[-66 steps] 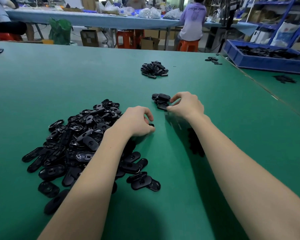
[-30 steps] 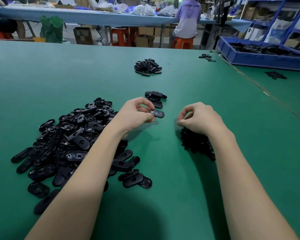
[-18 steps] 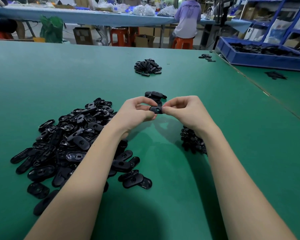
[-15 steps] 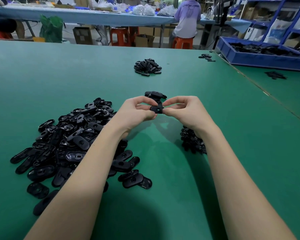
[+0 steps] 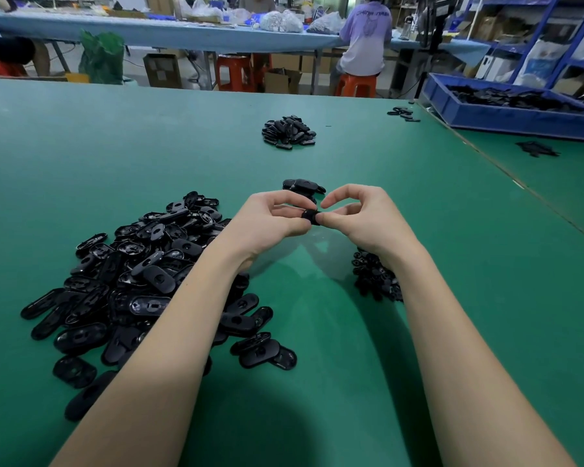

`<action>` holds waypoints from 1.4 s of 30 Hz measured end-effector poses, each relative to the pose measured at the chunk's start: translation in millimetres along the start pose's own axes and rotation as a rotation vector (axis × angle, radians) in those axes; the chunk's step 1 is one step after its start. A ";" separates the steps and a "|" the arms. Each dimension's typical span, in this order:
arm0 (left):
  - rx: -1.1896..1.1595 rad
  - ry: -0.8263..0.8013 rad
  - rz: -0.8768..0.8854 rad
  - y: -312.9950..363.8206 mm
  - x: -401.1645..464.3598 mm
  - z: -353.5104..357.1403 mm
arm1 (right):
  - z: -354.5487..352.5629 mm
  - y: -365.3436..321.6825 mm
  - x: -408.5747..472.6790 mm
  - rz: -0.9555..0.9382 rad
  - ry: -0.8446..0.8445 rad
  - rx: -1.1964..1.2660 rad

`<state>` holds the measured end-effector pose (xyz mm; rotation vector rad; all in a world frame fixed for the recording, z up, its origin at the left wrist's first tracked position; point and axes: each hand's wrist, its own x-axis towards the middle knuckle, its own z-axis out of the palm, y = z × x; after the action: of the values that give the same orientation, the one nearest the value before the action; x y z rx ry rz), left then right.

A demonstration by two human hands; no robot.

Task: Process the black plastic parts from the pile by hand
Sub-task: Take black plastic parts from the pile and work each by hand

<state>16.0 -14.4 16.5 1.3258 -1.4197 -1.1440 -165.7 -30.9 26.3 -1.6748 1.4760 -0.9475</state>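
Above the bench (image 5: 317, 332), my left hand (image 5: 267, 220) and right hand (image 5: 361, 217) pinched one black part (image 5: 311, 217) between them, its long axis left-right.

**Factory assembly floor**

Long green desk (image 5: 149, 146) carrying heaps of black parts (image 5: 142, 274). Blue bin (image 5: 506, 119) holding more parts. Second desk (image 5: 182, 32) behind, worker on orange stool (image 5: 356, 84), cartons (image 5: 162, 70) beneath, blue shelving (image 5: 553, 32) at right.
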 end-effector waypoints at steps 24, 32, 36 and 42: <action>-0.056 0.050 -0.080 1.0 -0.7 2.3 | 12.0 13.6 5.2 0.090 -0.030 0.143; 0.006 0.070 -0.084 -1.8 0.8 4.4 | 17.3 18.5 7.7 0.050 0.017 0.083; 0.001 0.067 -0.086 -2.6 1.6 3.4 | 16.8 17.9 7.8 0.034 0.015 0.070; -0.025 0.067 -0.069 -2.4 1.6 5.5 | 17.0 17.6 6.8 -0.016 0.025 0.087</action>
<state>11.0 -15.6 13.0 1.3924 -1.3164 -1.1484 -158.7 -38.8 3.2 -1.6196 1.4196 -1.0302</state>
